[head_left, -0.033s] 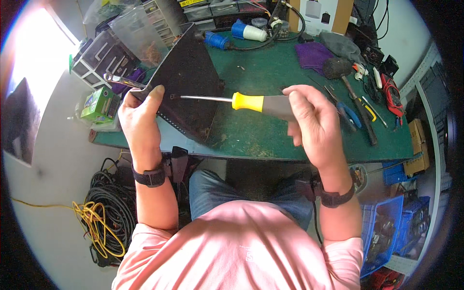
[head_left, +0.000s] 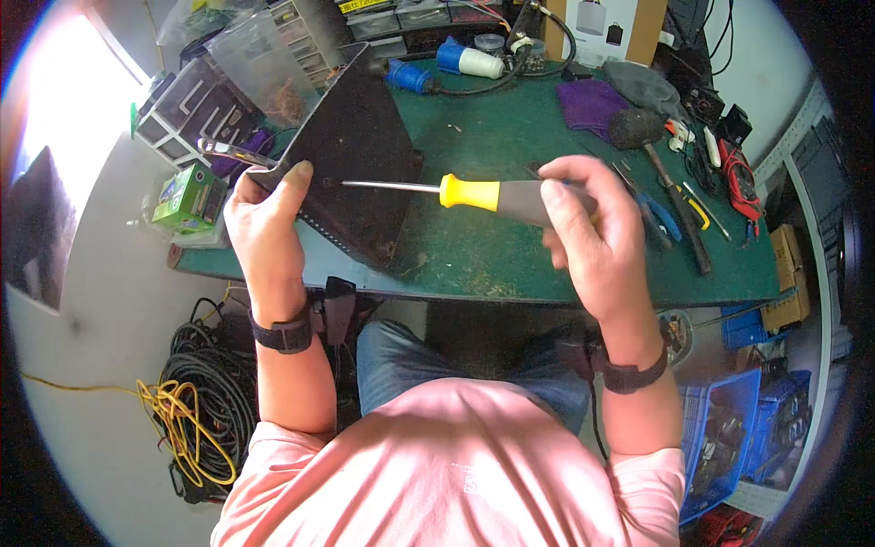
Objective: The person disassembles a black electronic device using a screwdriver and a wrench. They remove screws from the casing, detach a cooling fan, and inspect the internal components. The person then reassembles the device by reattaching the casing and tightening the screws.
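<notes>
My left hand [head_left: 266,214] grips the near left edge of a black metal panel [head_left: 360,137] standing tilted on the bench, thumb on its right face. A shiny metal wrench [head_left: 235,151] sticks out to the left beyond that edge, by my left fingers; I cannot tell whether they hold it. My right hand [head_left: 597,223] is closed around the grey rear of a screwdriver [head_left: 469,192] with a yellow collar. Its shaft lies level and points left at the panel. The tip is close to the panel face near my left thumb; whether it touches a screw cannot be made out.
On the green bench [head_left: 492,246] a hammer [head_left: 674,201], pliers [head_left: 658,219], a red multimeter [head_left: 740,180] and a purple cloth [head_left: 583,105] lie right. Blue connectors [head_left: 408,77] are at the back. A green box [head_left: 190,198] stands left; coiled cables [head_left: 205,392] lie below.
The screwdriver and my right hand have shifted very slightly right, and more of the grey handle shows. My left hand and the panel are almost unmoved.
</notes>
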Available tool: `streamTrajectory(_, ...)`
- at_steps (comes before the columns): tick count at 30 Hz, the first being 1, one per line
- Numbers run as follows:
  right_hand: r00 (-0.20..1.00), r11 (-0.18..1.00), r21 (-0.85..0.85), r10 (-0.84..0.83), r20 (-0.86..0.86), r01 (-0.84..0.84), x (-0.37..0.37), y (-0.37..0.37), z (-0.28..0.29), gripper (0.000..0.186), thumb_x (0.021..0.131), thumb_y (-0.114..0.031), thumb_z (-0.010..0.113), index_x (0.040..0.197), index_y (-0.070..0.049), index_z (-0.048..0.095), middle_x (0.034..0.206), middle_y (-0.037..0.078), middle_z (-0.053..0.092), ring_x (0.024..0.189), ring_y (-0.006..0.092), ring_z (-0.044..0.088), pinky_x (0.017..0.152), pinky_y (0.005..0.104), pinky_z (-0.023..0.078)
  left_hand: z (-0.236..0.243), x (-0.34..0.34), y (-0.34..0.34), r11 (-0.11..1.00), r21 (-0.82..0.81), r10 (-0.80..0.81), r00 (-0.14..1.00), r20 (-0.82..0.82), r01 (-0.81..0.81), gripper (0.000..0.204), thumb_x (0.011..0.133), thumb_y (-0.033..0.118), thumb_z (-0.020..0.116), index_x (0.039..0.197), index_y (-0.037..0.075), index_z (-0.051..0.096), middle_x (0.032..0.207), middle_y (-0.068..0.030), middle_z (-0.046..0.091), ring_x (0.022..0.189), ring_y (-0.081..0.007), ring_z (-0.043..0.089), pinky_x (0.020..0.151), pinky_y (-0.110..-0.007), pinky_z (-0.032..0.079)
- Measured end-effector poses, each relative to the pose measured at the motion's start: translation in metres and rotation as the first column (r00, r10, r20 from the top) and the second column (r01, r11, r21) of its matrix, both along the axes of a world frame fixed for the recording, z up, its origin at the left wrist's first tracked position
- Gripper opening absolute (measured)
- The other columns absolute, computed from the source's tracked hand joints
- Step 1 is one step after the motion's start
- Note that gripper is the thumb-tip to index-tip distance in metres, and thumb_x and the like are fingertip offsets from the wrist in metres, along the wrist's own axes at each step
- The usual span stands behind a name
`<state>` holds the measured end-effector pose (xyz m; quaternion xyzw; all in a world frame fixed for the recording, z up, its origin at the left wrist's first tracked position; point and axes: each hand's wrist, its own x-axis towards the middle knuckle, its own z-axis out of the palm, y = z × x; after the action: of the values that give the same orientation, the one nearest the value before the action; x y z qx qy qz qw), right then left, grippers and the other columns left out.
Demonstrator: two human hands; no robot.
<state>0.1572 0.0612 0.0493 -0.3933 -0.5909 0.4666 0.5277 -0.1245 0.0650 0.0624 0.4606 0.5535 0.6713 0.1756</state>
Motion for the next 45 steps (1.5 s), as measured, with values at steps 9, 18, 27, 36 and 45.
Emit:
streamTrajectory(9,0.997,0.997,0.048,0.06,-0.049,-0.058,0.002,-0.001,0.002,0.041,0.086,-0.017,0.073,0.119,-0.004,0.052,0.09,0.003,0.059,0.071,0.0055,0.054,0.061,0.0206,0.046,-0.003,-0.004,0.0,0.998,-0.057,0.003,0.997,-0.072,-0.008,0.019,0.082,0.014,0.068,0.092,-0.001,0.065,0.083,-0.0007,0.063,0.07,-0.0091,0.052,0.068,-0.024,0.04)
streamTrajectory(18,0.987,0.999,0.021,0.038,-0.159,-0.035,0.0,0.0,-0.008,0.026,0.089,-0.013,0.068,0.111,-0.005,0.057,0.087,0.001,0.059,0.063,0.0031,0.051,0.052,0.019,0.043,-0.004,-0.003,0.001,0.998,-0.066,0.009,0.997,-0.074,-0.014,0.018,0.083,0.014,0.068,0.093,-0.001,0.065,0.084,-0.0009,0.063,0.071,-0.0092,0.052,0.068,-0.024,0.04)
streamTrajectory(27,0.958,0.966,0.233,0.167,-0.234,-0.112,0.0,0.001,-0.021,0.03,0.082,0.01,0.059,0.106,-0.007,0.059,0.106,0.001,0.056,0.083,0.0058,0.054,0.065,0.0202,0.048,-0.004,0.0,0.001,0.999,-0.011,0.032,0.999,-0.037,-0.032,0.019,0.077,0.017,0.073,0.081,0.001,0.064,0.075,0.0025,0.059,0.068,-0.0064,0.047,0.065,-0.024,0.038)
streamTrajectory(36,0.992,0.917,0.397,0.069,-0.109,-0.02,0.01,0.007,-0.021,0.033,0.078,0.017,0.056,0.099,-0.008,0.062,0.111,0.005,0.055,0.093,0.009,0.056,0.074,0.0233,0.049,-0.001,0.005,0.0,0.999,-0.007,0.044,0.997,-0.055,-0.045,0.017,0.078,0.015,0.072,0.082,0.001,0.064,0.075,0.0036,0.058,0.066,-0.0056,0.046,0.063,-0.023,0.036)
streamTrajectory(45,0.696,0.74,0.624,-0.586,0.415,0.251,0.011,0.061,-0.047,0.032,0.071,0.004,0.07,0.1,-0.007,0.061,0.092,0.016,0.056,0.082,0.0372,0.06,0.075,0.0423,0.05,0.001,0.004,-0.001,0.999,-0.028,0.034,0.998,-0.06,-0.036,0.017,0.077,0.014,0.073,0.081,0.001,0.063,0.073,0.0032,0.058,0.066,-0.0051,0.047,0.062,-0.022,0.037)
